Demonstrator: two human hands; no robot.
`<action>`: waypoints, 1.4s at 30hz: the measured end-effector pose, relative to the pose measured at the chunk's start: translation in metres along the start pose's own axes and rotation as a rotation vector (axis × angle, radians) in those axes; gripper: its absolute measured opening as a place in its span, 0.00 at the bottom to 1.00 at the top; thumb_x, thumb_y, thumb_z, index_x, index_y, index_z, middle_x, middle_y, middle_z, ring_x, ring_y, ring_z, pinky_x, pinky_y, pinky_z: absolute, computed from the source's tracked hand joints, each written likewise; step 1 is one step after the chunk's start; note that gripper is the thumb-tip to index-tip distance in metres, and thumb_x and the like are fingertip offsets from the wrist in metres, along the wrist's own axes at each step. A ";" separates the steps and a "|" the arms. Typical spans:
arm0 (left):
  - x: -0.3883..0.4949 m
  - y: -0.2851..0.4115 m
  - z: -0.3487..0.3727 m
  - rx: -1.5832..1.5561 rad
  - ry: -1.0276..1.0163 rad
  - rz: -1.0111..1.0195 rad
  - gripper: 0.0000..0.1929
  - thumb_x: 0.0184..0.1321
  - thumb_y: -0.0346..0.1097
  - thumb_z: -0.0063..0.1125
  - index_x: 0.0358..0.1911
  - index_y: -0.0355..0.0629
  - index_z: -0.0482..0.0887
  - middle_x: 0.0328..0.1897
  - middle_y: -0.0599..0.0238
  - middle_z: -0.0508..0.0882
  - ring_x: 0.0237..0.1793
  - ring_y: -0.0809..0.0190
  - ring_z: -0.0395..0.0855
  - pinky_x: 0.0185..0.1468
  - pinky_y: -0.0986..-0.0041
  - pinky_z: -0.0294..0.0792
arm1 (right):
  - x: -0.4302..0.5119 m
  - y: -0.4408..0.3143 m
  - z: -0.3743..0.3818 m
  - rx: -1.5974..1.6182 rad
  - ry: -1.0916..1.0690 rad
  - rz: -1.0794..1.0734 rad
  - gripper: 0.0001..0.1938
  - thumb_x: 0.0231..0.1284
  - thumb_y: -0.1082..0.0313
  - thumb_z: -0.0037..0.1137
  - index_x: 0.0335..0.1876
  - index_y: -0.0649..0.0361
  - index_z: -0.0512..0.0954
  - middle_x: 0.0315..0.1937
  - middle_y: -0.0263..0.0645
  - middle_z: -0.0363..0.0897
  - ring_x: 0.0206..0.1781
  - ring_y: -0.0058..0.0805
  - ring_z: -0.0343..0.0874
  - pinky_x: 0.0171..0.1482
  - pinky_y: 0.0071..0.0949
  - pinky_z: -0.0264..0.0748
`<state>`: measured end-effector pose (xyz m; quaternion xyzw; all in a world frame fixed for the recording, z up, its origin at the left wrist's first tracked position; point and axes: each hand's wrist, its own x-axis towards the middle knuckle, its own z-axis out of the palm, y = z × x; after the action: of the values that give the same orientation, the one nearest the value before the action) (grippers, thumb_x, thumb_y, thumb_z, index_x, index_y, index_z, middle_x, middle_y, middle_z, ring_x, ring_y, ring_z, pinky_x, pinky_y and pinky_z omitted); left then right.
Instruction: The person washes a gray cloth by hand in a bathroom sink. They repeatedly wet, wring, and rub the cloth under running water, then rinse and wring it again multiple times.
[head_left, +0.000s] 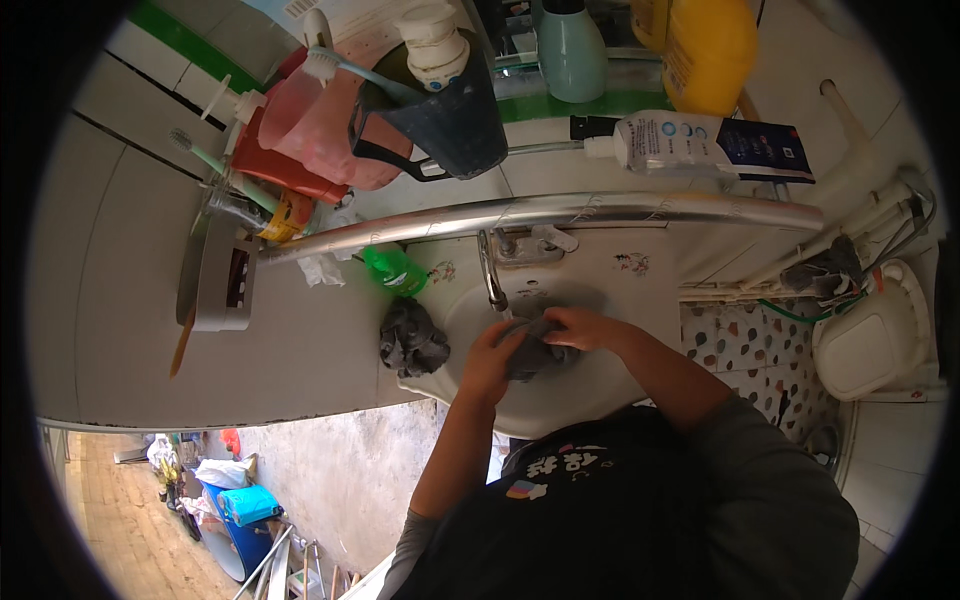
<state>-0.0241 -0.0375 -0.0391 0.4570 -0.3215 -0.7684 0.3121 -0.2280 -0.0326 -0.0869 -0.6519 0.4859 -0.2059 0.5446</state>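
Note:
Both my hands hold a grey cloth (529, 356) inside the white washbasin (480, 300), below the metal faucet (491, 274). My left hand (491, 358) grips its left side, with the thumb across the top. On the cloth's upper right, my right hand (581, 328) pinches the fabric. A little water seems to run from the spout onto the cloth. Another crumpled dark grey cloth (412, 339) lies on the basin's left rim, apart from my hands. Just behind it leans a green bottle (395, 270).
A steel rail (540, 211) crosses above the basin's back. Over it, a shelf carries a dark mug (450, 120) with a toothbrush, a toothpaste tube (697, 146) and a yellow bottle (711, 56). A grey holder (214, 292) is at left, a toilet (870, 337) at right.

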 end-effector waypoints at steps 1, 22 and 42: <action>-0.001 0.000 -0.005 0.014 0.002 0.010 0.16 0.57 0.30 0.55 0.49 0.35 0.74 0.43 0.59 0.80 0.41 0.62 0.80 0.45 0.74 0.72 | 0.000 0.001 -0.003 0.029 0.032 0.002 0.16 0.53 0.64 0.56 0.47 0.60 0.71 0.36 0.41 0.75 0.42 0.30 0.73 0.44 0.30 0.68; 0.025 -0.019 -0.023 -0.469 -0.239 0.064 0.17 0.61 0.39 0.48 0.53 0.44 0.71 0.53 0.60 0.75 0.55 0.59 0.73 0.59 0.64 0.62 | 0.009 -0.044 -0.004 1.463 0.487 0.027 0.08 0.60 0.64 0.44 0.39 0.59 0.70 0.40 0.38 0.71 0.43 0.28 0.71 0.45 0.29 0.69; 0.038 -0.037 0.018 1.482 0.461 0.355 0.12 0.61 0.45 0.44 0.36 0.45 0.74 0.27 0.53 0.81 0.30 0.47 0.81 0.32 0.55 0.71 | 0.044 -0.028 0.054 1.063 0.399 0.498 0.20 0.64 0.47 0.42 0.28 0.58 0.72 0.21 0.34 0.71 0.25 0.28 0.70 0.28 0.35 0.66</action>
<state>-0.0618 -0.0413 -0.0805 0.6351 -0.7442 -0.1795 0.1032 -0.1536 -0.0448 -0.0902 -0.1074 0.5470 -0.4043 0.7251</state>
